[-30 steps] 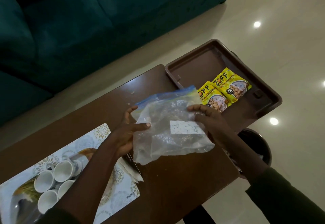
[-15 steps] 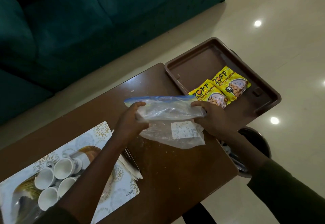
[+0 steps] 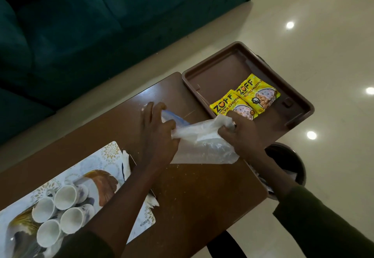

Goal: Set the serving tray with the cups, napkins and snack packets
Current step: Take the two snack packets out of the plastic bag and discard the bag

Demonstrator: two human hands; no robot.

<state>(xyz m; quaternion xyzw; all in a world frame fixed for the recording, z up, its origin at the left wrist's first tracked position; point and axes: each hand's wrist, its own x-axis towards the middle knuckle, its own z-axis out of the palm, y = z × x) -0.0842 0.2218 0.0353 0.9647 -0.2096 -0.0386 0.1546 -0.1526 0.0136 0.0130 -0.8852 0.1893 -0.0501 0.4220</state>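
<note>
Brown and shiny, our wooden table (image 3: 182, 197) sits by a dark green sofa (image 3: 81, 24). Our left hand (image 3: 157, 136) fingers are curled tight on one end of a clear plastic bag (image 3: 202, 146). Our right hand (image 3: 242, 134) fingers are bunched tight on the other end. We hold the bag over the table. Just past it, two yellow snack packets (image 3: 247, 97) lie side by side in the brown tray (image 3: 222, 63). Four white cups (image 3: 58, 213) rest on a patterned mat (image 3: 109, 152) near our left arm. White napkins (image 3: 126, 162) peek out beside it.
</note>
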